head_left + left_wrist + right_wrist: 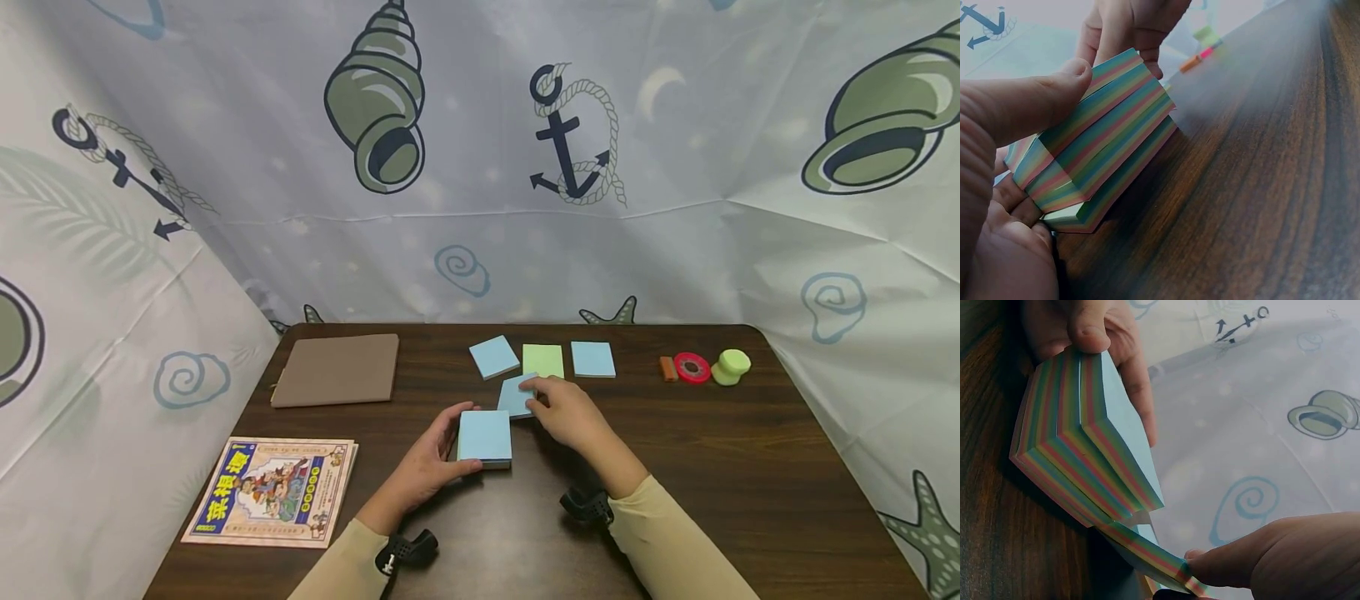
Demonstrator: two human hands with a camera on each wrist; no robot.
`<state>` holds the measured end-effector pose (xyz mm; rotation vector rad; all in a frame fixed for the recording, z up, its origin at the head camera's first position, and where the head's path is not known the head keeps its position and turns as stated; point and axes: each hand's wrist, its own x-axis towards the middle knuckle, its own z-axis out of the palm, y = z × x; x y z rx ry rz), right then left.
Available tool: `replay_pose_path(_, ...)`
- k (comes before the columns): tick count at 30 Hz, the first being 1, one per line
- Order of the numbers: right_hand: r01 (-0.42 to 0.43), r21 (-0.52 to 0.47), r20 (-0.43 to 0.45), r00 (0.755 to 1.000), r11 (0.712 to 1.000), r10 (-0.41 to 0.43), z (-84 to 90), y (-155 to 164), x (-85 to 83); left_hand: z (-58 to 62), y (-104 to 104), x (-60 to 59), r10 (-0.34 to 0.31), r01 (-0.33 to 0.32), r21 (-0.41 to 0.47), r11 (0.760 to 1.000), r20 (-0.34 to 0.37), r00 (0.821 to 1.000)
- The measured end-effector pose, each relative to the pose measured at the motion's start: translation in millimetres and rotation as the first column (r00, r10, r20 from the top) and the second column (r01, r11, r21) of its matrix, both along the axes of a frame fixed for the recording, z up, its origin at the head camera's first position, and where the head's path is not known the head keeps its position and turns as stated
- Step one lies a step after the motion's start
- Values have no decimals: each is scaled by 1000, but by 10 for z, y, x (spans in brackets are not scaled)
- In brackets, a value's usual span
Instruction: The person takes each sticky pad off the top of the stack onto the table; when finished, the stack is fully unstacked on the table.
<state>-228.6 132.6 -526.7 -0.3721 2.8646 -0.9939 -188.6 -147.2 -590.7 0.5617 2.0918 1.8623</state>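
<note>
A: Where was the note pad (pixel 484 436), and what were your hands doing?

B: It sat on the worktop (pixel 712 467) just in front of you. Your left hand (pixel 427 461) gripped its near side, thumb on top. Your right hand (pixel 566 410), just beyond the pad, pinched a thin slab of sheets (pixel 517 395) peeled from it.

A: And farther out?

B: Beyond the pad lay three loose squares: blue (pixel 494 357), green (pixel 543 361), blue (pixel 592 359). Far right of the pad were a tape roll (pixel 692 367) and a green knob (pixel 731 367); to its left, a comic book (pixel 273 490) and a brown folder (pixel 337 369).

A: What could have gone wrong?

B: In my judgement, your pinch caught many sheets; pulling could have torn off a clump, or skewed the fanned stack if your left grip slackened.
</note>
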Motion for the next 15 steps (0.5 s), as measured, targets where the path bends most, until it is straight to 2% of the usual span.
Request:
replay_pose_path(7,-45,67,15,999,997,44,-39,-6,-13,-5,-9,0,-4,4,6,1000,-5,1000)
replay_pose_path(15,-86,190,25,996,978,83,-100,-44,-9,-7,-5,-6,-5,5,10,1000,-2,1000)
